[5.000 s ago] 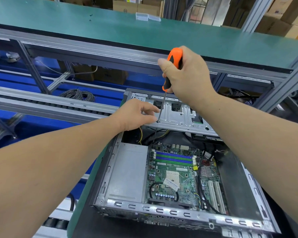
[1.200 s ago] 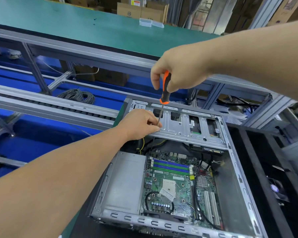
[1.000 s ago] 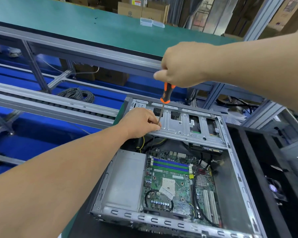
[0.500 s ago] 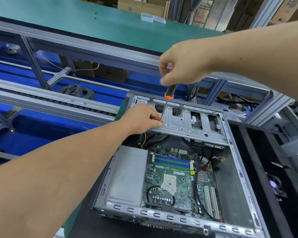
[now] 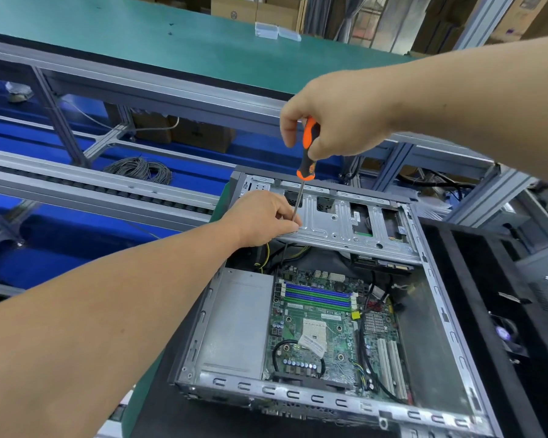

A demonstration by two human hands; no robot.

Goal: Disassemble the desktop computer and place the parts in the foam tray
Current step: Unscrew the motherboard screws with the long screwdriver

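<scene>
Since five seconds back my right hand point(image 5: 332, 121) has re-gripped the screwdriver point(image 5: 307, 150) lower on the orange handle; its top is now buried in the fist instead of poking out. Shaft still runs down to the same spot on the drive cage point(image 5: 345, 222).

Right hand: fingers wrapped round the handle, above the cage. Left hand point(image 5: 263, 219): fingertips pinching the shaft at the cage's left end, palm side resting on the cage edge. My read is it's there to steady the tip on a screw; the screw itself is hidden behind the fingers.

Desktop case point(image 5: 437, 311) lies open on its side, cage spanning its far end. Motherboard point(image 5: 326, 327) sits below the cage, still mounted, power supply box point(image 5: 238, 320) left of it. Foam tray point(image 5: 487, 279), black, is just right of the case.
</scene>
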